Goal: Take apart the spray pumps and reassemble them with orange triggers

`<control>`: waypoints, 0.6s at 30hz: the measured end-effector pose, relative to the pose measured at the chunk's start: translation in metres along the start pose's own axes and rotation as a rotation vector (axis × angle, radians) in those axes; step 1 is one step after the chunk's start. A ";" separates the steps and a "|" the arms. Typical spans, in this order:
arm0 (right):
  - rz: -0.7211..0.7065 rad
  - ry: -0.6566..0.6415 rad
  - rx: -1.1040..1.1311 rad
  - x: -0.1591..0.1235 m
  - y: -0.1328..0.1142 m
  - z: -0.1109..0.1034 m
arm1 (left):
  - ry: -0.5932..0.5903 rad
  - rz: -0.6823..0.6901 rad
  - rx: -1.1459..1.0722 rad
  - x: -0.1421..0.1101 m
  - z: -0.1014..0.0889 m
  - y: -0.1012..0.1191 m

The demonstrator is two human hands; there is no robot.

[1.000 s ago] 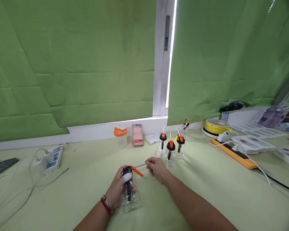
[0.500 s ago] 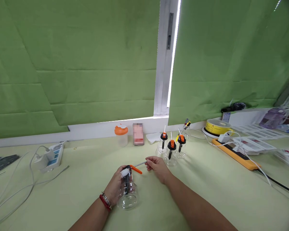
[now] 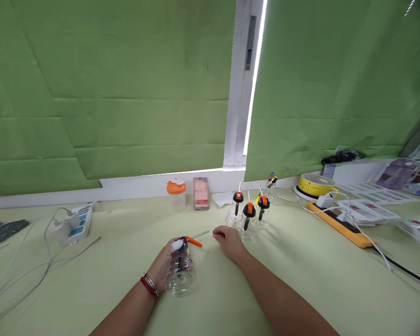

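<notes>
1. orange and black top the see-through bottle [image 3: 180, 282], at about half past six from mid-view, tilted over the desk [image 3: 133, 233]; whether its base touches, i cannot tell.
2. the left hand [image 3: 164, 267] has its fingers closed round the bottle's side, a white covering [image 3: 177, 245] on the thumb.
3. the metal rod [image 3: 200, 234] juts from the bottle's top toward half past two, the orange lever [image 3: 195, 241] toward four.
4. just now the right hand [image 3: 230, 241] has let go of the rod it was pinching; its fingers curl just beside the tip, and i cannot tell if they meet.
5. so the rod's far end is free, and the left hand alone steadies the bottle.
6. at one o'clock from the right hand, three similar bottles [image 3: 249, 212] stand upright.
</notes>
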State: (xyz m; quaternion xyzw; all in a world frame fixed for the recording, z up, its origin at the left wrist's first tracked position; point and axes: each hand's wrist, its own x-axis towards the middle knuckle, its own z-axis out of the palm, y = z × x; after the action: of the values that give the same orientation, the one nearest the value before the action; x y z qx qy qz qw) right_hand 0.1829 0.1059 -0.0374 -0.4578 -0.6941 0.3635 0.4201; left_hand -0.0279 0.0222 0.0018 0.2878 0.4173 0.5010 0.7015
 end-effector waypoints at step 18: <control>0.296 -0.349 0.329 -0.030 -0.039 -0.003 | 0.193 0.391 -0.129 0.001 -0.005 0.004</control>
State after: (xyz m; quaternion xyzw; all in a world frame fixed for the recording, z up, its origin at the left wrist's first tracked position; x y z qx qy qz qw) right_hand 0.1796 0.0662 -0.0090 -0.4103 -0.6132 0.6020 0.3052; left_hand -0.0339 0.0240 0.0021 0.2688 0.3858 0.6782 0.5648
